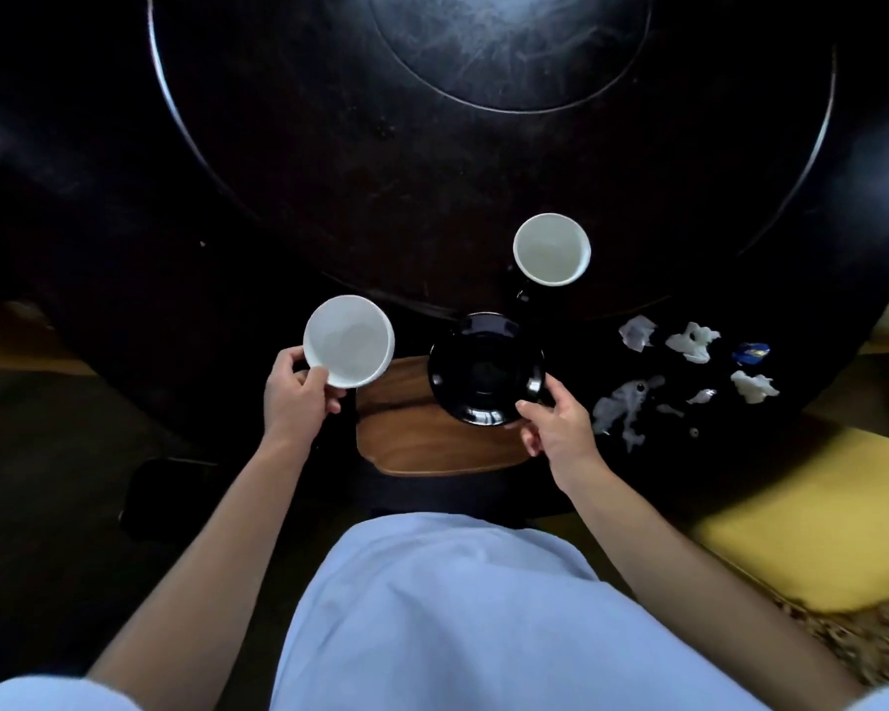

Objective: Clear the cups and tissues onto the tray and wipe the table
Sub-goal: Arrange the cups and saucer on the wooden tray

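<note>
Nearest to us, our pale blue garment (432, 608) fills the bottom of the view, and both bare forearms reach forward from it. To the right lies a yellow cushion (817, 546).

Our left hand (299, 397) holds a white cup (348, 341) by its near rim, thumb on the inside wall and fingers curled around the outside, clamped on it. The cup looks empty and sits just left of the wooden tray (422, 433), apparently lifted over the dark table edge, though we cannot tell whether its base touches anything.

Our right hand (560, 423) grips the near right rim of a glossy black saucer (486, 369), thumb on top and fingers closed beneath. The saucer overlaps the far right part of the tray; whether it rests on the tray or is held just above it we cannot tell.

Right of that hand, crumpled white tissues (624, 407) lie scattered on the dark round table (124, 248), with more pieces farther right and a small blue wrapper (750, 353) among them.

Beyond the saucer stands a second cup (552, 248), white inside and dark outside, upright and empty on the table near the edge of the raised turntable (329, 146). Farther still, the inner disc (509, 43) of the turntable catches a dull sheen.
</note>
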